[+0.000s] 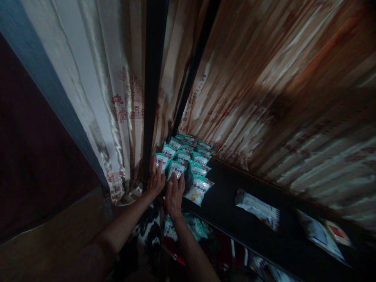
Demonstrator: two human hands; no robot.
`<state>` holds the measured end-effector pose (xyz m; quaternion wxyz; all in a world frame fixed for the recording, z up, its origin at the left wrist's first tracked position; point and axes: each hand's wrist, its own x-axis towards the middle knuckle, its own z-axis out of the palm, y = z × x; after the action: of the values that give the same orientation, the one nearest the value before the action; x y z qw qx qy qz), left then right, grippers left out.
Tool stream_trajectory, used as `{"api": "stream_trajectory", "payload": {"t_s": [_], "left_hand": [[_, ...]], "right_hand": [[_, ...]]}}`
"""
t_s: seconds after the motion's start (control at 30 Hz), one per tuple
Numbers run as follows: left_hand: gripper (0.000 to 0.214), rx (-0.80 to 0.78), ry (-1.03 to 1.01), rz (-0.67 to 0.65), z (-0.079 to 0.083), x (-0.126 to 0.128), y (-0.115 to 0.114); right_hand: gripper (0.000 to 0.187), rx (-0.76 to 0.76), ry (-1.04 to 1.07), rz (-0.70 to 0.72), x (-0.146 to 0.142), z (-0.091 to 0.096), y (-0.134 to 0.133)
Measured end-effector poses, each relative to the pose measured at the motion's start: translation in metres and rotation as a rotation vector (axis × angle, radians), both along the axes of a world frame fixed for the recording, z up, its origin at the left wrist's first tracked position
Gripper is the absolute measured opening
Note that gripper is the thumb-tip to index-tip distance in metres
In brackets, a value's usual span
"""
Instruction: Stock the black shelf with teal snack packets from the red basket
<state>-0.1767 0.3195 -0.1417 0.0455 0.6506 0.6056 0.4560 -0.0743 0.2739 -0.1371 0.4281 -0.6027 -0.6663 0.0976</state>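
Several teal-and-white snack packets (188, 156) stand in rows at the left end of a dark shelf (229, 196). My left hand (155, 178) lies flat with fingers stretched against the leftmost front packet (162, 159). My right hand (174, 192) presses on the front packet beside it (177, 168), fingers extended along its face. Neither hand wraps around a packet. Another teal packet (198, 190) leans at the front right of the group.
A black upright post (152, 90) rises just behind my left hand, with shiny patterned curtains (264, 86) behind the shelf. Other flat packets (257, 209) lie farther right on the shelf. More teal packets (194, 227) show on a lower level.
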Motion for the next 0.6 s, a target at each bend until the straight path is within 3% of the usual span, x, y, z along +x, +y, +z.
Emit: {"api": "stream_trajectory", "payload": {"t_s": [0.6], "left_hand": [[0.064,0.021,-0.043,0.062,-0.001,0.0074,-0.003]], "right_hand": [[0.049,0.043,0.053,-0.005,0.0022,-0.0068,-0.0013]]}}
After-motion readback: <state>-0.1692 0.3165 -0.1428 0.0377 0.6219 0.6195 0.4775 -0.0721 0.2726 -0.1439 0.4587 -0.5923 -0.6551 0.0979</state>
